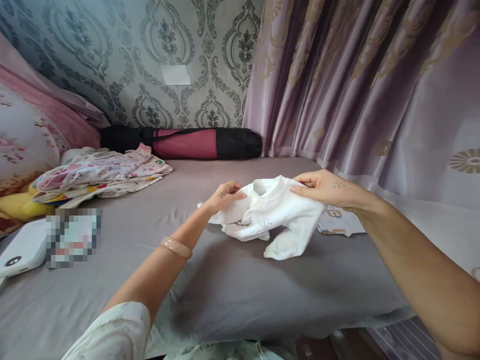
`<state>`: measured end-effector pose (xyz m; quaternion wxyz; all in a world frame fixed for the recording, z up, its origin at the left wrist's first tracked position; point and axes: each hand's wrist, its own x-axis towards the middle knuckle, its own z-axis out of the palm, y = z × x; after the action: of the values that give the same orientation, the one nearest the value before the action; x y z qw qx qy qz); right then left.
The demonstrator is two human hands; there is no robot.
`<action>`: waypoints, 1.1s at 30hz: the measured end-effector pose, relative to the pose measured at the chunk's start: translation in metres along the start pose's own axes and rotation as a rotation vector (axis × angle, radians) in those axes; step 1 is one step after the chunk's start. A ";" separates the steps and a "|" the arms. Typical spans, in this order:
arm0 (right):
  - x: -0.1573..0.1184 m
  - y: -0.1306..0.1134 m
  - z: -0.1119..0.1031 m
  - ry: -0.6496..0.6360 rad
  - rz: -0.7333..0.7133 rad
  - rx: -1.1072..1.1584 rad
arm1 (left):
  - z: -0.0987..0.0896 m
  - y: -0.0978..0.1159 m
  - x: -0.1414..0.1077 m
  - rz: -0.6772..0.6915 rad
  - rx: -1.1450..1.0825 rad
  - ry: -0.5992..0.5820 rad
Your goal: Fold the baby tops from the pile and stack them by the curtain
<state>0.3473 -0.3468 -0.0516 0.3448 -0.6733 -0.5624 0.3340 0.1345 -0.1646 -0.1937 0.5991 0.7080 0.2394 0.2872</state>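
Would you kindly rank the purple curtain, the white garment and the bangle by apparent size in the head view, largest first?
1. Purple curtain, by far
2. White garment
3. Bangle, clearly smallest

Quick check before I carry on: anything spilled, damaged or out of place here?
I see no spill or damage. One oddity: the item beside the white object at left is pixelated, so its identity is hidden. The white top, held by the left hand and right hand, looks merely creased.

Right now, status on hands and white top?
Left hand, right hand pinching white baby top near shoulders. No obstruction seen. Folded printed cloth lies near right wrist.
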 end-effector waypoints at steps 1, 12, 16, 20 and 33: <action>-0.001 0.001 -0.002 0.019 0.002 0.001 | -0.003 0.003 -0.001 0.007 -0.004 0.018; 0.035 0.006 -0.016 0.145 -0.134 -0.136 | -0.076 0.085 -0.039 0.149 0.168 0.229; 0.052 -0.006 -0.008 0.119 -0.216 -0.133 | -0.101 0.123 -0.053 0.170 0.308 0.271; 0.065 -0.021 -0.002 0.183 -0.269 -0.194 | -0.123 0.153 -0.059 0.168 0.531 0.300; 0.114 -0.057 -0.004 0.360 -0.588 -0.369 | -0.154 0.181 -0.045 0.343 0.756 0.447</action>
<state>0.3371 -0.2276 -0.0083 0.3921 -0.5817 -0.7126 -0.0091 -0.0062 -0.1161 -0.0027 0.1772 0.8267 0.3299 0.4200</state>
